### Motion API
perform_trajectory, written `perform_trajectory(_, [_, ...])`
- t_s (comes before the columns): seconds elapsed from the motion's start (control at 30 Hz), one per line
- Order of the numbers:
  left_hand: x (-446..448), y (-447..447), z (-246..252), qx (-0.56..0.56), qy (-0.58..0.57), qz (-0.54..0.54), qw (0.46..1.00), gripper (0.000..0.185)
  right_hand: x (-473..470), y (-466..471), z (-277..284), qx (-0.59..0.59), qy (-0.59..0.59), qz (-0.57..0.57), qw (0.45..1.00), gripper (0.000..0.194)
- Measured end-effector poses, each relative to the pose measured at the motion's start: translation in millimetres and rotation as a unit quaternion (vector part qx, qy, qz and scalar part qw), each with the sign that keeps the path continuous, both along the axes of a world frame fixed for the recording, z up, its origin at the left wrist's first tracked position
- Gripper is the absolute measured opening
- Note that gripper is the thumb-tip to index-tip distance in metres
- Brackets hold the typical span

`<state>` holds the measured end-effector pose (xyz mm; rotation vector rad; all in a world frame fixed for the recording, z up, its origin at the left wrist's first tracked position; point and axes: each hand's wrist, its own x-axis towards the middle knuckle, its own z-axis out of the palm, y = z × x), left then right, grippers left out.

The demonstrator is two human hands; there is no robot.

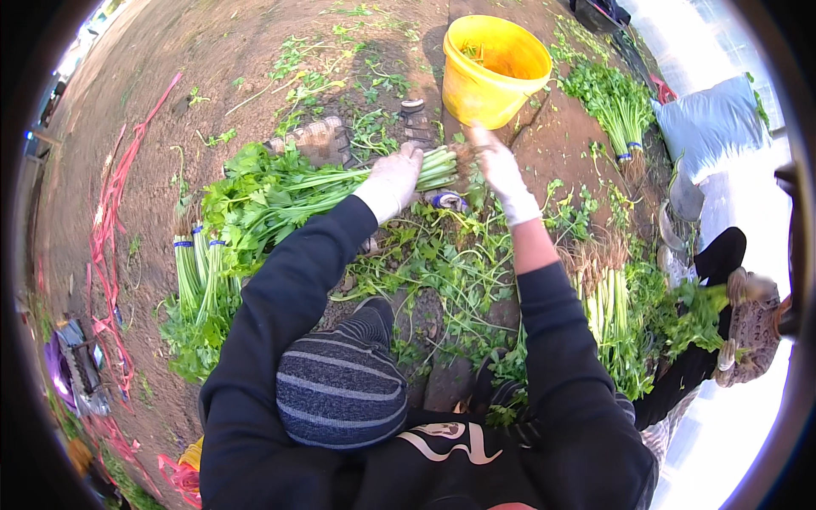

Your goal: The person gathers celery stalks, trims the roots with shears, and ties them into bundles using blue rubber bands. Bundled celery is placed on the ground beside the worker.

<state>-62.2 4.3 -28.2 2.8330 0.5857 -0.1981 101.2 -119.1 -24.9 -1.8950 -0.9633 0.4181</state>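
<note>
My left hand (396,175), in a pale glove, grips a bunch of leafy celery (306,188) around its stalks. The leaves point left and the cut or root end faces right. Just beyond that end is my right hand (497,167), also gloved and blurred by motion; whether its fingers hold anything cannot be told. A small blue-and-white object (449,201) lies below the stalks. Loose celery leaves and stems (446,268) cover the soil between my arms.
Beyond my hands stands a yellow bucket (462,89) with some greens inside. Banded celery bunches lie at left (197,268) and upper right (612,115); unbanded-looking celery (605,299) lies at right. Another person (746,319) holds greens there. Red twine (115,223) trails along the left ground.
</note>
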Motion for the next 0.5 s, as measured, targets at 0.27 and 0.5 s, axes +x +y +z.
perform_trajectory(0.27, [9,13,13,-0.094,0.065,0.054,0.992,0.060,-33,-5,-46,0.066,-0.097,0.029,0.993,0.027])
perform_trajectory(0.5, [3,10,8,-0.089,0.059,0.065,0.992,0.048,-55,-50,-44,0.160,-0.239,-0.094,0.953,0.033])
